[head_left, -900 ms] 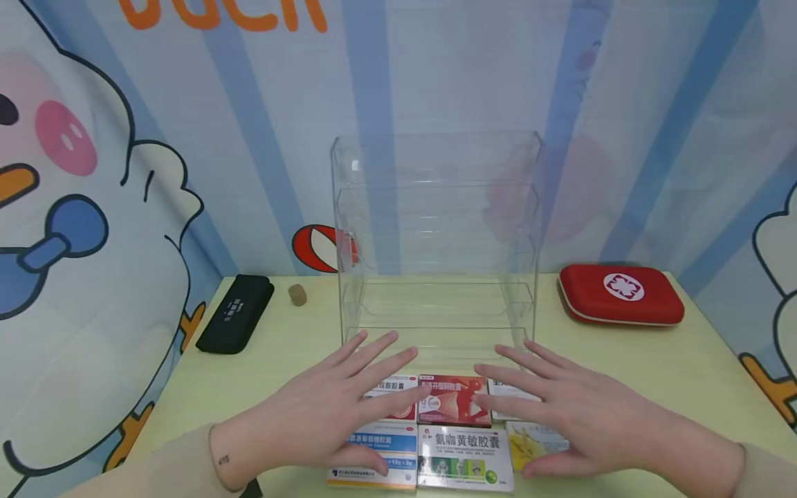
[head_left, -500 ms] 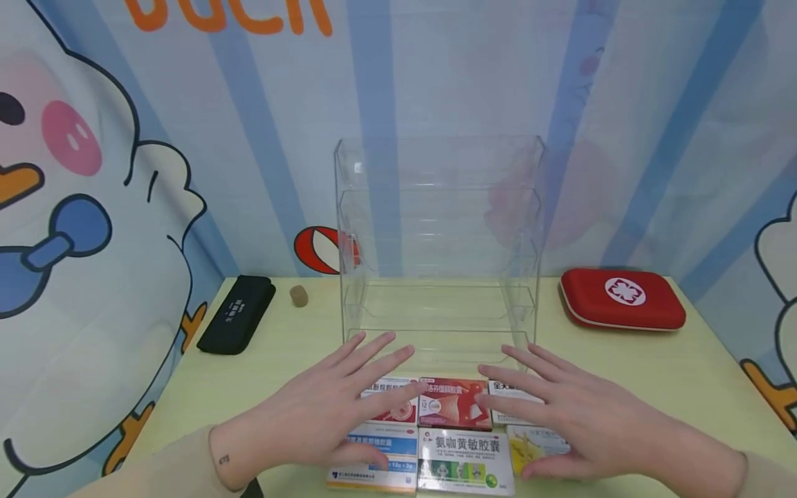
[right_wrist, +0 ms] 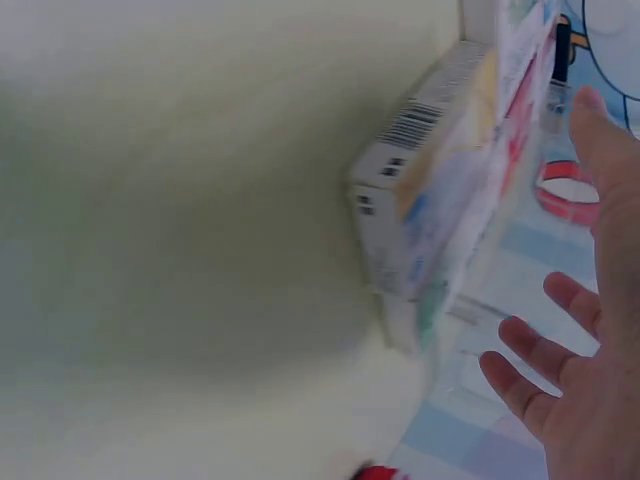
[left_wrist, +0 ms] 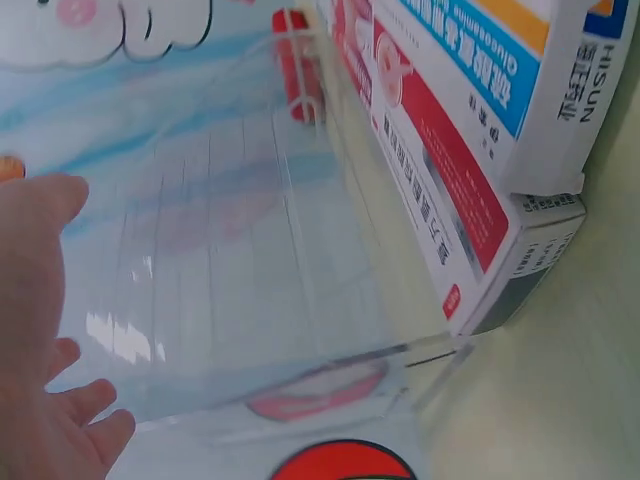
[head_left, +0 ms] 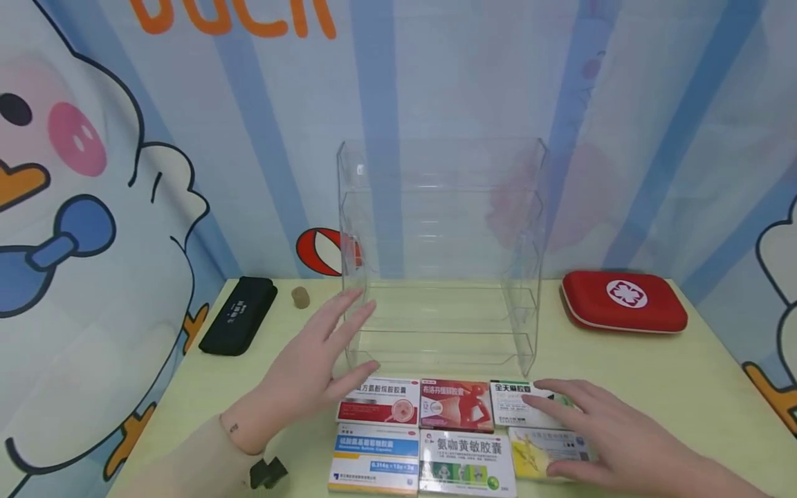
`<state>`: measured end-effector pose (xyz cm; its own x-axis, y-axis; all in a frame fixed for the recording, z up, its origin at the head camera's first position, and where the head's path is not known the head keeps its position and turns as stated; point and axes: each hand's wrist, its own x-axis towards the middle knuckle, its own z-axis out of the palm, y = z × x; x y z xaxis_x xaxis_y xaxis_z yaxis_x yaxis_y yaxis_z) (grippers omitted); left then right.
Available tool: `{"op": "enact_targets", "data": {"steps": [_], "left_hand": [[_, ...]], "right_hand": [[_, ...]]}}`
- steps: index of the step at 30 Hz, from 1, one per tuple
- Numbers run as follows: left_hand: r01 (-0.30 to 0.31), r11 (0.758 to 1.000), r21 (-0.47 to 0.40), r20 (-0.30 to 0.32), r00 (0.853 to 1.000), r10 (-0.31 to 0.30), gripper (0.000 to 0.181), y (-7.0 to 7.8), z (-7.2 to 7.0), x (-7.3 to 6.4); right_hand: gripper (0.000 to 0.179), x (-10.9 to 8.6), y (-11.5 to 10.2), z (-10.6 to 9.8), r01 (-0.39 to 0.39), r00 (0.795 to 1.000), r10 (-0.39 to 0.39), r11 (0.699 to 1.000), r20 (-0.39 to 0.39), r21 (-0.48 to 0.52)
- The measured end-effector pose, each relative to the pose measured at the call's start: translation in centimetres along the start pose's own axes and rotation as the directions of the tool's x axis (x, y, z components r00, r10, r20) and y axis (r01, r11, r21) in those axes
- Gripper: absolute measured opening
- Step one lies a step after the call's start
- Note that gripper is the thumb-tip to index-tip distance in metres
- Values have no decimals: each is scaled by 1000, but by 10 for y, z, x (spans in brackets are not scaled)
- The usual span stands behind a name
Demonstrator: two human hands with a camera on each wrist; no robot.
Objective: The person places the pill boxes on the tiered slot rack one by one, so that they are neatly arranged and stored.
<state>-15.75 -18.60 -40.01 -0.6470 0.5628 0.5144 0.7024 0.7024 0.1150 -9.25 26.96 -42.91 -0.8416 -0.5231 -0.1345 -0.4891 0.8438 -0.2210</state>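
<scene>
My left hand [head_left: 308,363] hovers with fingers spread before the left front side of a clear tiered acrylic rack [head_left: 436,333]. Below the rack, medicine boxes lie flat in two rows. The back row has a red-and-white box [head_left: 378,402], a red box [head_left: 456,405] and a white-and-green box [head_left: 519,407]. In front are a blue-and-white box [head_left: 373,460], a white box with green pictures [head_left: 467,463] and a yellow-and-white box [head_left: 542,453]. My right hand [head_left: 616,439], fingers extended, overlaps the two right-hand boxes. Neither hand holds anything.
A black case [head_left: 238,316] and a small brown cylinder [head_left: 301,297] sit at the table's back left. At the back right lies a red zipped case [head_left: 625,301] with a white emblem. A printed cartoon curtain [head_left: 448,83] hangs behind the pale yellow table [head_left: 647,373].
My left hand has risen and moved left toward the rack, uncovering the left boxes. My right hand has shifted right and toward me. The boxes have stayed in place.
</scene>
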Motion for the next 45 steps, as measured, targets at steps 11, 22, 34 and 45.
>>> {"op": "enact_targets", "data": {"steps": [11,22,34,45], "left_hand": [[414,870,-267,50,908,-416,101,-43,40,-4],[440,774,-455,130,893,-431,101,-62,72,-14],[463,693,-553,179,878,-444,98,-64,84,-23],[511,645,-568,235,852,-468,89,-66,89,-26]], "right_hand": [[103,-12,25,31,-184,983,182,981,28,67],[103,-17,36,42,-273,962,262,940,81,205],[109,-9,43,48,-398,915,356,876,189,272],[101,-9,46,47,-428,902,380,854,206,295]]}}
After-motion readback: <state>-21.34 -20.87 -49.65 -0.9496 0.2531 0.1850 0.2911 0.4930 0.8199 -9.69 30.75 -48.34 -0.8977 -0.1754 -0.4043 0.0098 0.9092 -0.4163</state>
